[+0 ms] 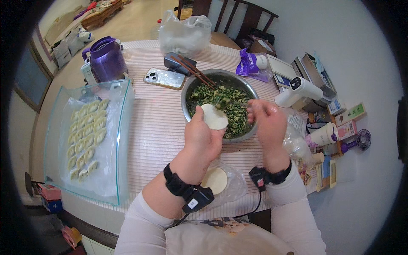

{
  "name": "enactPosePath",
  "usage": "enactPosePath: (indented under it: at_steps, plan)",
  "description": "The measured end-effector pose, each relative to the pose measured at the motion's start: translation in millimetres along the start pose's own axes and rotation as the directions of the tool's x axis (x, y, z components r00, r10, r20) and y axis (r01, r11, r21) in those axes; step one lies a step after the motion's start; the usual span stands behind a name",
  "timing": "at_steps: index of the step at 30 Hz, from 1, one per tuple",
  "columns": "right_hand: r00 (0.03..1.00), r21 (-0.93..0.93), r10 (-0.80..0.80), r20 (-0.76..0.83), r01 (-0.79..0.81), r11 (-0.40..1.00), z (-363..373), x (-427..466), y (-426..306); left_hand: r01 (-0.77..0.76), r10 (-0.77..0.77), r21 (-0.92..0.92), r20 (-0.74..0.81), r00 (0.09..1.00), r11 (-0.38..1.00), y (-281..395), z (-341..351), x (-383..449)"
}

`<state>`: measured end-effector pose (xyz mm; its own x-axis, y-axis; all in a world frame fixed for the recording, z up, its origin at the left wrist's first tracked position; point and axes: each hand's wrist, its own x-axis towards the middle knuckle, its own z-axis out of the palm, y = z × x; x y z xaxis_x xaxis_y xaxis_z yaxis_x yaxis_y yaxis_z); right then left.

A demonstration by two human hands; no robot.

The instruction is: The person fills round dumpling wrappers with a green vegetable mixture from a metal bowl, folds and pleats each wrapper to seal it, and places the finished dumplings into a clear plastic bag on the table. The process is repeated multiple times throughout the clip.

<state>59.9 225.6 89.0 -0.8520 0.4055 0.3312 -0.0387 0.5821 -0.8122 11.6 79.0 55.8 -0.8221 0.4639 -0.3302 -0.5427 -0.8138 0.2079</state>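
Observation:
A round dumpling wrapper (214, 117) rests on the upturned palm and fingers of my left hand (204, 135), the thumb along its edge. My right hand (269, 119) grips the thin handle of a spoon-like utensil, blurred and mostly hidden. At its far end a clump of green filling (222, 99) hangs at the wrapper's upper edge. Both hands are over the near side of a steel bowl (185, 106) of chopped green and yellow filling (237, 119). Brown chopsticks (196, 71) lean on its rim. Below my left wrist, a stack of round wrappers (215, 181) sits on a clear plastic bag (237, 183).
Rows of folded dumplings (87, 127) lie on plastic sheeting in a clear glass tray (122, 143) at left. A purple jug (106, 60), phone (164, 78) and white plastic bag (185, 33) stand farther back. Boxes, a tumbler (322, 135) and small fan (363, 139) crowd the right wall.

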Motion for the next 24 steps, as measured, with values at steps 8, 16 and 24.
enactPosePath:
  at_steps: [8,16,24]
  plan:
    - [0.7,-0.236,-0.711,0.064,0.703,0.671,30.3,-63.7,16.3,-0.071,0.077,-0.055,0.123,0.989,0.996,-2.1,-0.3,-2.5]
    - [0.73,-0.194,-0.683,-0.018,0.667,0.719,20.3,-59.5,11.2,-0.039,0.042,-0.021,0.194,0.98,0.999,10.4,-11.1,-9.1]
    - [0.69,-0.112,-0.723,0.038,0.722,0.683,24.4,-58.0,12.2,0.012,-0.021,0.045,0.204,0.979,0.999,17.8,-13.7,-16.3]
